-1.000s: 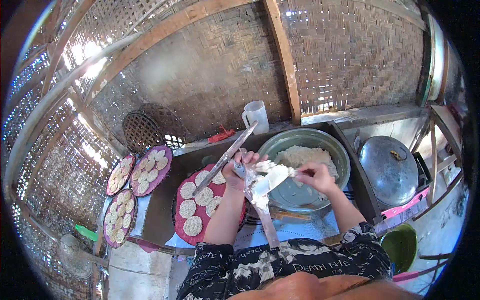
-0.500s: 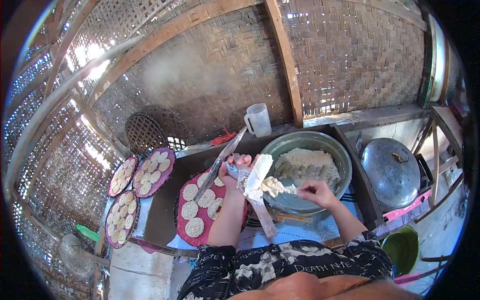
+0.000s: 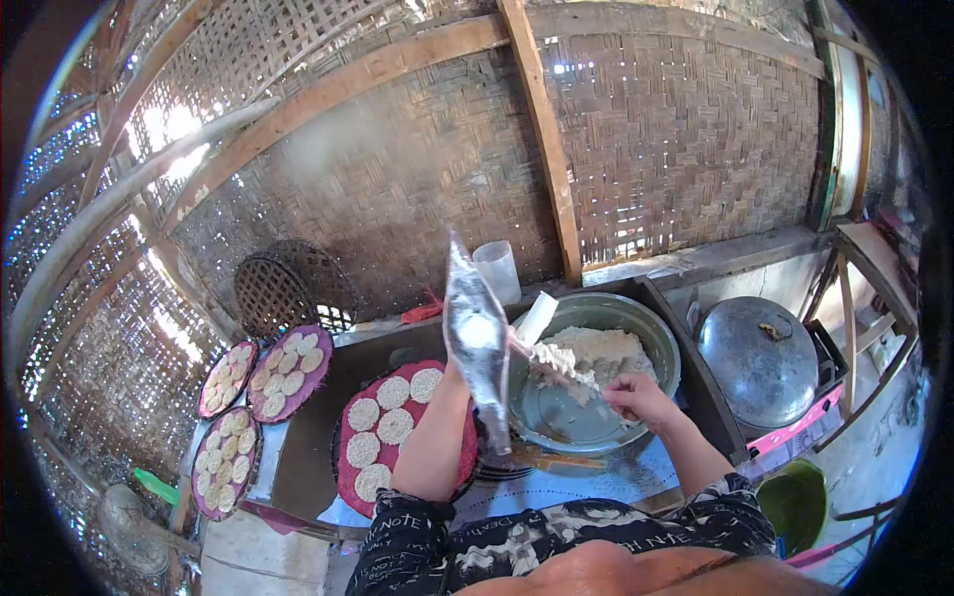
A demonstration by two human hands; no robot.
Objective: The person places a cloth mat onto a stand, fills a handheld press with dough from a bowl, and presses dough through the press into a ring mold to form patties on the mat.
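My left hand (image 3: 456,385) is closed around a dough press, a pointed board (image 3: 477,343) with a white tube (image 3: 538,318) beside it. The board's broad face is turned toward me and hides most of that hand's fingers. Pale sticky dough (image 3: 563,362) clings along the part reaching rightward from the tube. At the far end of this dough, over the bowl, my right hand (image 3: 641,399) is closed in a pinch; what sits between its fingertips is too small to tell. More dough (image 3: 608,350) lies in the wide basin (image 3: 668,340) beneath.
Lattice-patterned dough rounds lie on a red round tray (image 3: 350,467) at left. Smaller trays of rounds (image 3: 288,372) stand farther left. A plastic jug (image 3: 497,270) is behind the press, a lidded metal pot (image 3: 760,348) at right, and a green tub (image 3: 795,502) below it.
My left hand has turned the press, so its board now faces me and stands more upright. My right hand remains pinched beside the dough's end. The view has shifted slightly.
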